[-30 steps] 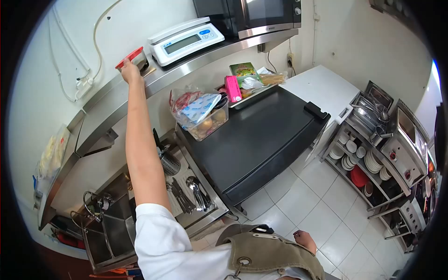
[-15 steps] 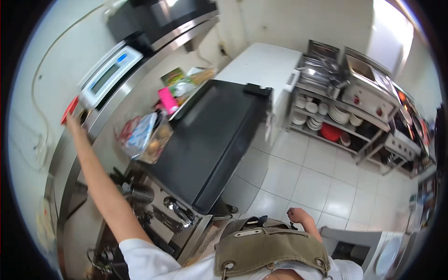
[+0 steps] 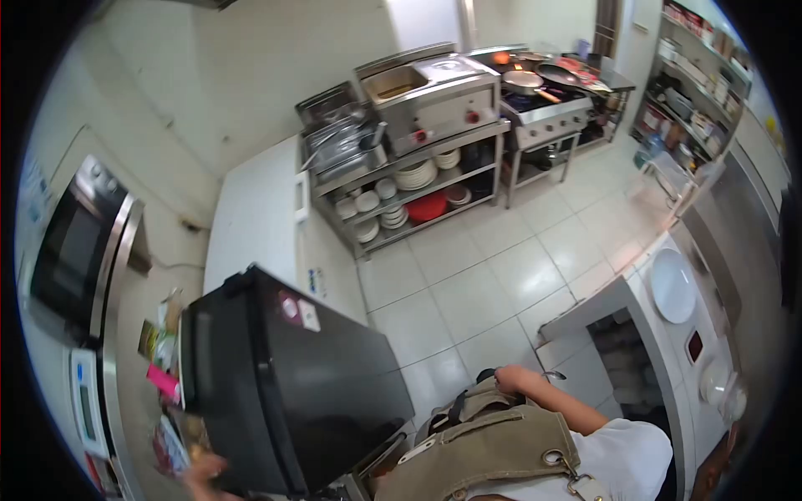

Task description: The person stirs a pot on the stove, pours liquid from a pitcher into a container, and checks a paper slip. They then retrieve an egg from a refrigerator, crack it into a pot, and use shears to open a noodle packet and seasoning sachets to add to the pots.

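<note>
My left hand (image 3: 205,469) is low at the left edge, smeared by motion, beside the plastic bags (image 3: 170,447) and the dark fridge (image 3: 326,376). Its fingers are too blurred to read, and nothing can be made out in it. A white digital scale (image 3: 87,401) sits on the steel shelf to its left, with a red item (image 3: 92,472) below it. My right hand (image 3: 511,380) is closed in front of the olive apron (image 3: 493,447). Whatever it may hold is hidden. A small shiny piece (image 3: 554,376) shows past its wrist, too small to name.
A microwave (image 3: 75,250) juts out on the left shelf. Beyond the fridge stands a white chest (image 3: 251,217). Steel shelving (image 3: 497,150) with plates and a stove (image 3: 547,117) line the far side. A tiled counter (image 3: 693,388) with a pale blue plate (image 3: 672,285) borders the right.
My view has swung right, bringing the stove and right counter into sight. My left hand has left the red item by the scale and drawn back. The right hand remains closed before the apron.
</note>
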Tool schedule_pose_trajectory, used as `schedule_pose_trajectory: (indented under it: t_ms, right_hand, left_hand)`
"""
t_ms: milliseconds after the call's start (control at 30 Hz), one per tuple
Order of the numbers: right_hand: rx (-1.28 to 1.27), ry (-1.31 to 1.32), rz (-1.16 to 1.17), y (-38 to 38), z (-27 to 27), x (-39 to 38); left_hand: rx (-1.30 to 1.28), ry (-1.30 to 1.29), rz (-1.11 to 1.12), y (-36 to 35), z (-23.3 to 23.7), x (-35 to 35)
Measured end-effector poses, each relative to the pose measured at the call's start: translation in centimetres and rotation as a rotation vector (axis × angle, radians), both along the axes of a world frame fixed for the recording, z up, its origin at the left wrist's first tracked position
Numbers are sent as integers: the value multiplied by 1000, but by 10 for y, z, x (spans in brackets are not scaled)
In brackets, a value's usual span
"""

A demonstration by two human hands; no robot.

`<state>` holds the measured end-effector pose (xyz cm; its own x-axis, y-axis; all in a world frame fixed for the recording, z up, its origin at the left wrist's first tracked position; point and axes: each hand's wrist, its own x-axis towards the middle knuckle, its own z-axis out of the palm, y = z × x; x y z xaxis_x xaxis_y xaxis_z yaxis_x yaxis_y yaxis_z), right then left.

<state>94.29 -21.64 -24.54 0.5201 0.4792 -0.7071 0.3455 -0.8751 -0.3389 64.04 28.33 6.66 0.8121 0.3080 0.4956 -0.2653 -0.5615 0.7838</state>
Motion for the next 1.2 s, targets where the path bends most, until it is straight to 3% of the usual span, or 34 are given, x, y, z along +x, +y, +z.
schedule_pose_trajectory:
  t_ms: [67,100,167,200,233,300,333,367,400,433,500,533,567,633,667,733,800,867,933,967,1033,1067,1133,1167,1200]
  right_hand:
    - [45,-49,-69,-30,-8,5]
    - [34,-54,-100,-47,-7,10]
    - [206,-316,-272,-73,17,16]
    - [231,-499,-278,-87,34,22]
    - [210,-493,-300,-100,52,31]
    - [265,-576,-581,-126,84,56]
    - [254,-575,-612,-140,100,68]
    - [486,-393,-863,-155,116,82]
    - [718,-205,-1097,-170,130,92]
    - [708,-215,-1113,-183,141,101]
    - [1049,-65,-1405,-202,156,124]
    - [1244,-34,-1421,-210,156,135]
    - [1237,-33,-1423,-214,157,146]
    - [1452,-160,-1476,-219,160,173]
    - [1535,-138,-1417,-228,150,186]
    - [1612,-147,-1500,-223,153,217]
    - [1767,-38,-1615,-223,148,249]
    - [1766,24,-1625,-224,134,284]
    - [1729,131,-1610,-223,132,324]
    - [1746,116,-1608,-221,135,346]
    - [1678,117,-1667,-217,142,381]
    - [1670,86,-1687,-217,146,400]
    - [1636,-20,-1738,-229,147,426]
    - [1609,-91,-1769,-231,144,441]
    - [1568,-134,-1818,-236,146,453]
  left_hand:
    - [194,965,-186,-167,99,82]
    - [105,934,-274,-184,96,101]
    - [85,643,-455,-181,64,132]
    - [-89,613,-445,-172,43,148]
    - [-263,588,-430,-168,18,170]
    - [-220,419,-3,-190,-49,245]
    - [93,631,215,-200,-73,279]
    - [419,818,436,-213,-95,309]
    - [624,964,280,-231,-116,332]
    - [828,1096,119,-251,-137,354]
    - [118,1167,-376,-287,-187,396]
    - [156,1348,-445,-306,-218,409]
    - [198,1530,-512,-322,-254,416]
    - [393,1651,-765,-338,-339,416]
    - [391,1647,-771,-344,-342,420]
    - [-146,1720,-647,-352,-337,451]
    - [-183,1713,-718,-351,-344,503]
    - [-225,1718,-779,-341,-361,548]
    - [-168,1857,-868,-325,-400,615]
    - [-131,1928,-918,-325,-395,650]
    - [262,1953,-989,-329,-393,730]
    - [400,1813,-917,-333,-400,765]
    - [1168,1479,-737,-351,-431,835]
    - [1113,1435,-846,-375,-417,876]
    - [781,1019,-920,-384,-435,908]
